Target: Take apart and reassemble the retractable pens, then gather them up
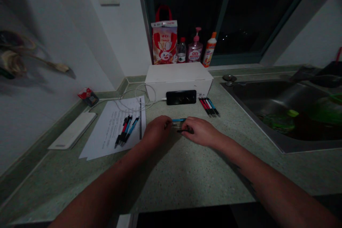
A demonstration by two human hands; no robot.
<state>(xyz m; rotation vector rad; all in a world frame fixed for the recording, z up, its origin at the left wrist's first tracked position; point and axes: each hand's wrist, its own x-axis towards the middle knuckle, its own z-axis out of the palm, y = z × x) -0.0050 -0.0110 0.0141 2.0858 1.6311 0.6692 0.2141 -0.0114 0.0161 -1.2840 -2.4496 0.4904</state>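
Above the middle of the counter, my left hand (pixel 157 128) and my right hand (pixel 200 130) work close together, fingers curled. A blue pen barrel (pixel 179 119) spans the gap between them, its left end at my left fingertips and its right end by my right hand. Pinched in my right fingers is a small black pen part (pixel 184 130). Something small and clear shows just below the barrel, too dim to name. Several pens (pixel 209 107) lie side by side to the right, beyond my right hand. More pens (pixel 127 130) rest on printed sheets (pixel 109 128) to the left.
A phone (pixel 181 97) with a white cable (pixel 125 99) leans against a white box (pixel 179 74). Bottles (pixel 195 50) and a red bag (pixel 164 42) stand behind it. The sink (pixel 267 121) is at right; a white slab (pixel 73 130) and small carton (pixel 88 97) are at left.
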